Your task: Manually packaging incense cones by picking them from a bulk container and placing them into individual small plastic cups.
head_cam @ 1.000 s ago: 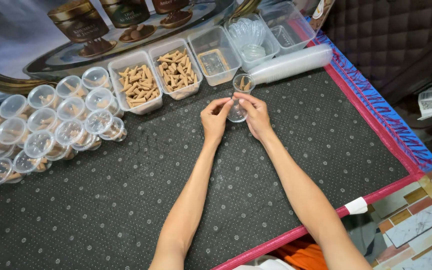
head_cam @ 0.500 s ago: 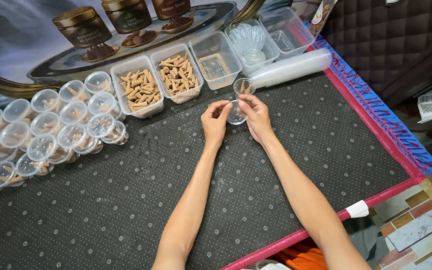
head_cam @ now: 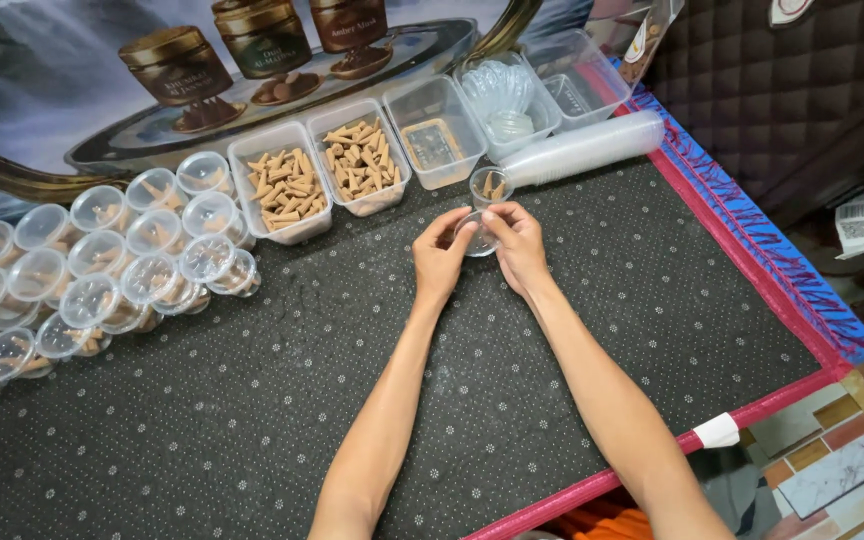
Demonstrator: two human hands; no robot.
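Note:
My left hand and my right hand meet over the dark dotted mat and together pinch a small clear plastic cup between their fingertips. Just beyond the fingers stands another small clear cup with a few brown cone pieces inside. Behind them are two clear tubs of brown cones, a tub with a flat tan item and a tub of clear lids.
Many lidded clear cups are stacked at the left. A sleeve of stacked cups lies at the back right. A poster of dark jars lines the far side. The mat's red and blue edge runs on the right.
My hands stay in the same spot, fingers shifting slightly on the small cup. The camera view has tilted a little.

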